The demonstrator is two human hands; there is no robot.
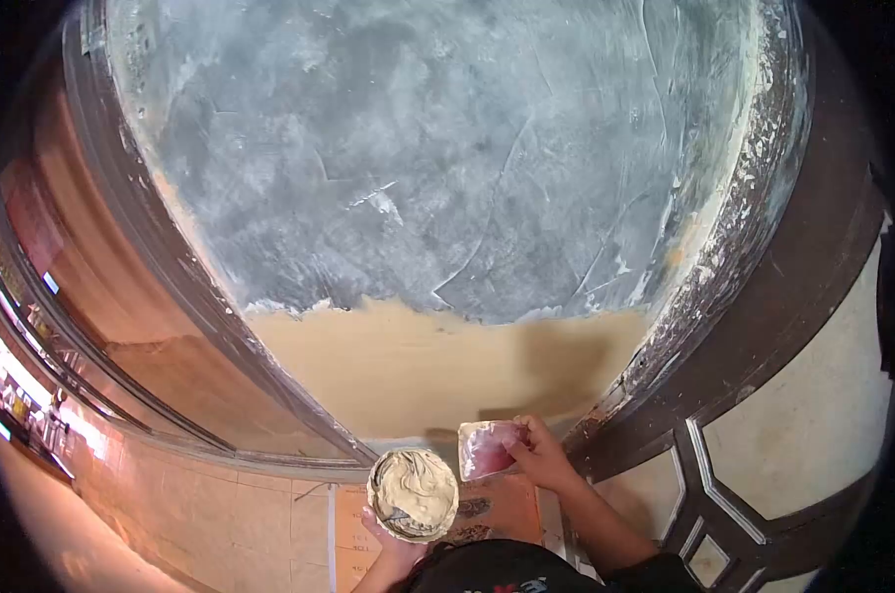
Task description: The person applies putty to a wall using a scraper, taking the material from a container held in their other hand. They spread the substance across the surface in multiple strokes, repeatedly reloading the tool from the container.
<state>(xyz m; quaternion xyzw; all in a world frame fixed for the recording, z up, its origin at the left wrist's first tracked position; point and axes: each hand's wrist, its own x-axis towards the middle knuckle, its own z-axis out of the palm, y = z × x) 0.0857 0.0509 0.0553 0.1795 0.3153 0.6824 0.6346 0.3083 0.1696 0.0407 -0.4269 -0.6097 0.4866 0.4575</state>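
My left hand [393, 546] holds a round tub [415, 494] of cream-coloured paste from below, at the bottom centre. Some dark streaks and a small grey piece show in the paste. Just right of the tub, my right hand [538, 454] grips a flat, reddish, squarish spreader [489, 449] smeared with pale paste. The spreader and tub are close together. Behind them stands a wall panel, coated in mottled grey-blue [418, 168] above and plain beige [388, 371] below, with an uneven border between the two.
Dark, paint-flecked frames border the panel on the left [170, 222] and right [734, 237]. Brown panelling with pale insets [803, 425] stands at right. Glass doors [121, 287] are at left. Below lie floor tiles [210, 514] and an orange printed sheet [353, 524].
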